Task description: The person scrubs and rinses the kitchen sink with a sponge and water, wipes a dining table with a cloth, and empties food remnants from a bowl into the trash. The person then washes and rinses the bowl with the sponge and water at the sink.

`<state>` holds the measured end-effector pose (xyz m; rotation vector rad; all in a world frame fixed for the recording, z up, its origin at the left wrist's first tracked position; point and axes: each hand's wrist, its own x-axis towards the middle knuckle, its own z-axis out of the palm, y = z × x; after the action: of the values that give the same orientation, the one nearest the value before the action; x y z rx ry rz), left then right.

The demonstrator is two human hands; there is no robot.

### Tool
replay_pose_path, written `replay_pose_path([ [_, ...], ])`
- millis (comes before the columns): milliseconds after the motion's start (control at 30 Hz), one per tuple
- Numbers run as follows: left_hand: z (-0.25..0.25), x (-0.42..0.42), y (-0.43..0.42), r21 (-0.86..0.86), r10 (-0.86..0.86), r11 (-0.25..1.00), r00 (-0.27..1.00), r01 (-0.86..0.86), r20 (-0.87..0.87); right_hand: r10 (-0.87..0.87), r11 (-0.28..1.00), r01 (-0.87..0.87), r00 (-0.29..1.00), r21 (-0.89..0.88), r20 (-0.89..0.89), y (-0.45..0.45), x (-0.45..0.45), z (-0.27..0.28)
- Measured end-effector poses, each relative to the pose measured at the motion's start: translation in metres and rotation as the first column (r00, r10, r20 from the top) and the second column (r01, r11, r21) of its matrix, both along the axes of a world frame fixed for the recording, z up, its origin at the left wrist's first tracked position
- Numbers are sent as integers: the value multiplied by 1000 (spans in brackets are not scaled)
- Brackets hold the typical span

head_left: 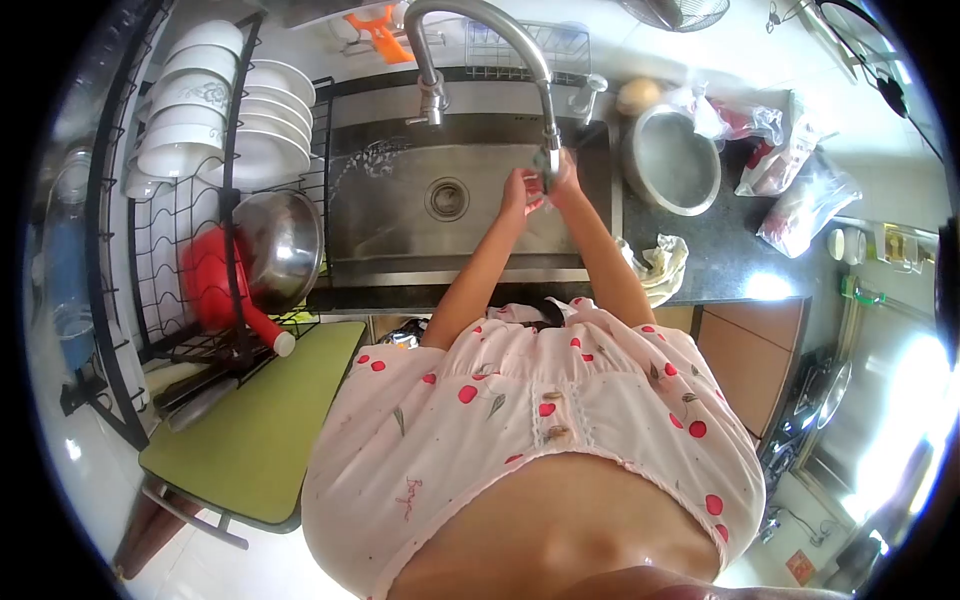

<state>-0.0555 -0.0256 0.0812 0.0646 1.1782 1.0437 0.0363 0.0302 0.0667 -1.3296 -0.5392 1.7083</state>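
Over the right part of the steel sink (pixel 400 245), both hands are close together under the spout of the curved faucet (pixel 540 75). My left hand (pixel 519 192) has its fingers curled toward the right one. My right hand (pixel 565 176) is closed against a small greyish-green thing (pixel 545 168) that sits between the two hands. Its kind is hard to make out, since the fingers and running water partly cover it. A round drain (pixel 447 199) lies in the sink floor to the left of the hands, and some white foam (pixel 372 163) clings near the sink's left wall.
On the left, a black wire rack (pixel 232 110) holds stacked white bowls (pixel 192 95), plates (pixel 270 120), a steel bowl (pixel 285 250) and a red dipper (pixel 212 280). To the right are a metal basin (pixel 672 160), a crumpled cloth (pixel 663 268) and plastic bags (pixel 810 205).
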Motion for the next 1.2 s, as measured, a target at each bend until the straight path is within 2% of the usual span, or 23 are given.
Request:
replay_pose_path([
  [33, 4, 2, 4, -34, 4, 999, 1000, -4, 4, 20, 998, -33, 969, 47, 244, -1, -1, -1],
  [67, 8, 3, 8, -69, 9, 998, 1000, -8, 6, 28, 994, -76, 881, 84, 473, -3, -4, -1],
  [100, 14, 4, 12, -103, 13, 995, 1000, -12, 7, 229, 946, -322, 577, -39, 784, -14, -10, 49],
  [133, 18, 4, 14, -41, -9, 999, 989, 15, 147, 250, 924, -376, 444, -74, 861, -15, -12, 43],
  [200, 22, 6, 16, 91, -73, 995, 909, 38, 412, 263, 869, -466, 150, -166, 953, -18, -15, 30],
  [233, 13, 4, 18, 160, -111, 987, 840, 29, 532, 421, 805, -506, 119, -310, 899, -23, -24, 74],
  [333, 14, 5, 18, 186, -135, 982, 810, 32, 571, 254, 826, -548, 159, -129, 954, -20, -9, 68],
  [400, 31, 1, 22, 173, -172, 982, 778, 82, 605, 155, 672, -739, 77, -47, 985, -22, 14, 68],
  [467, 33, 7, 22, 177, -206, 977, 771, 123, 603, -88, 513, -853, -166, -98, 982, -23, 44, 60],
  [533, 30, 15, 28, 203, -243, 967, 798, 154, 552, -99, 610, -784, 66, 112, 993, -28, 58, 56],
  [567, 28, 17, 30, 158, -232, 972, 785, 172, 574, -120, 651, -728, 181, 215, 976, -28, 65, 55],
  [667, 14, 25, 27, 75, -105, 994, 721, 74, 685, 170, 747, -613, 550, 257, 818, -32, 84, 59],
  [700, 20, 27, 23, 47, -74, 997, 738, 57, 670, 75, 742, -588, 551, 322, 831, -39, 85, 50],
  [800, -1, 27, 17, 49, -48, 999, 667, 17, 743, 157, 900, -393, 695, 188, 701, -49, 90, 33],
  [900, -22, 26, 13, 9, 20, 999, 698, -38, 716, 92, 994, -111, 864, 9, 495, -64, 80, 50],
  [1000, -26, 26, 15, 91, -39, 995, 733, -32, 680, 82, 994, -106, 894, 31, 441, -70, 86, 39],
  [1100, -11, 31, 22, 13, 31, 999, 834, -46, 552, 65, 997, -76, 900, 8, 430, -76, 89, 34],
  [1200, -36, 40, 35, -165, 138, 984, 856, -63, 499, 149, 986, -165, 872, -6, 467, -80, 102, 17],
])
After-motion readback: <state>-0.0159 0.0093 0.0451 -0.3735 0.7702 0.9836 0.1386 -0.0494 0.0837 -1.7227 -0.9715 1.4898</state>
